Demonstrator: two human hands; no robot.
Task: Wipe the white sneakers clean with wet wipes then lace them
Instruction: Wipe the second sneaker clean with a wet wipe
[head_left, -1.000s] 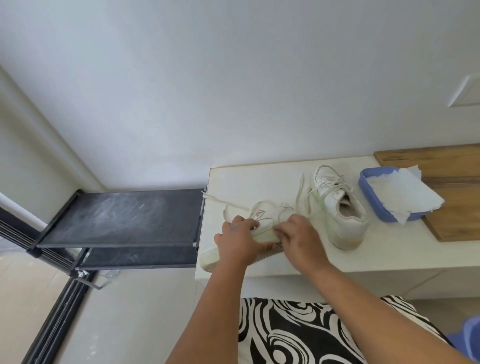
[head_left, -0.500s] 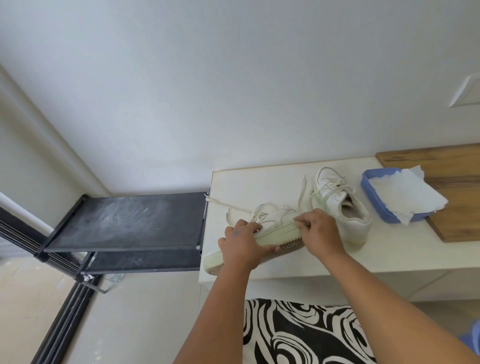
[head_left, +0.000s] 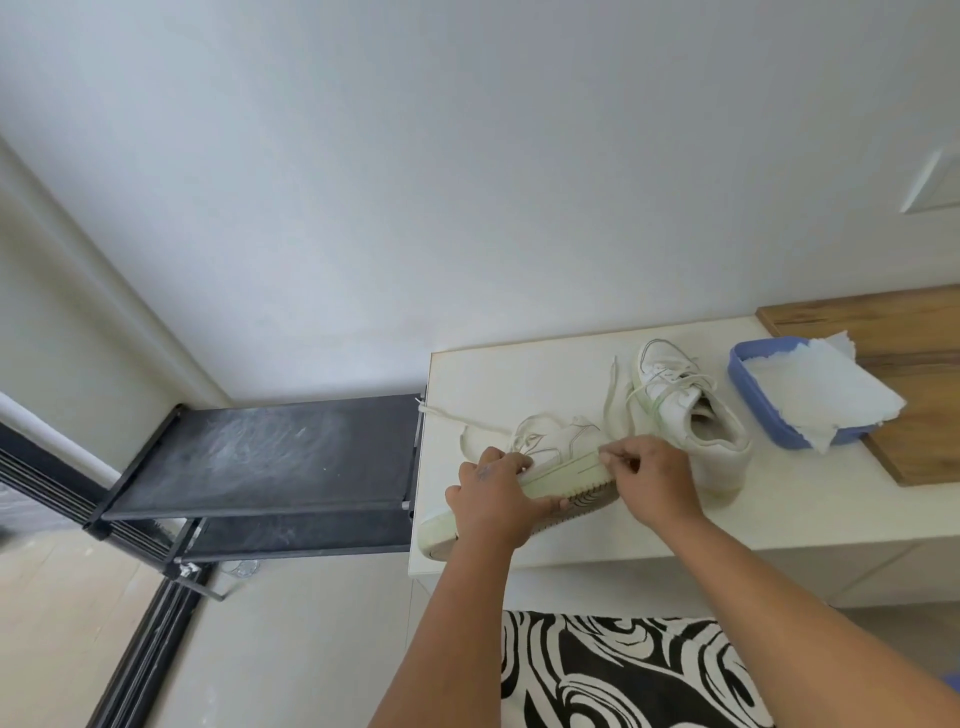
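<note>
Holding one white sneaker (head_left: 558, 470) tipped on its side at the counter's (head_left: 519, 374) front edge.

Your left hand (head_left: 493, 499) grips its pale, ribbed sole; your right hand (head_left: 655, 480) pinches the sole's far end, whether around a wipe you cannot tell. Its loose lace (head_left: 462, 418) trails to the counter's left edge. Second sneaker (head_left: 685, 415) stands upright just behind, laces slack. Blue rectangular tub (head_left: 748, 400) holds crumpled white wipes (head_left: 826, 389), resting partly on a wooden board (head_left: 924, 364).
</note>
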